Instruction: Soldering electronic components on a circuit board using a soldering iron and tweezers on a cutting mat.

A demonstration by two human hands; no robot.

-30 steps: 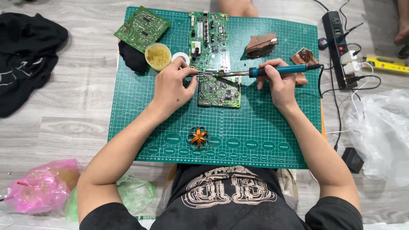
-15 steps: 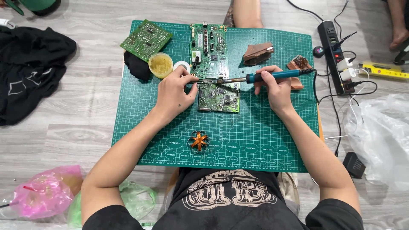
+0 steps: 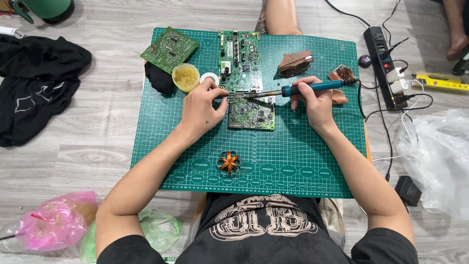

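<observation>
both hands work low: right hand (image 3: 315,100) fingers grip soldering iron (image 3: 312,88), left hand (image 3: 202,110) fingers pinch solder wire (image 3: 233,97).

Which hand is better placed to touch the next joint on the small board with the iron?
Right. The right hand grips the soldering iron, tip over the small circuit board. The left hand pinches a thin wire there.

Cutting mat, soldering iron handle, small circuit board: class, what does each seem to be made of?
Cutting mat: probably matte vinyl or rubber, green with a printed grid. Soldering iron handle: likely blue plastic or rubber; dark metal tip. Small circuit board: likely rigid green laminate carrying shiny soldered parts.
</observation>
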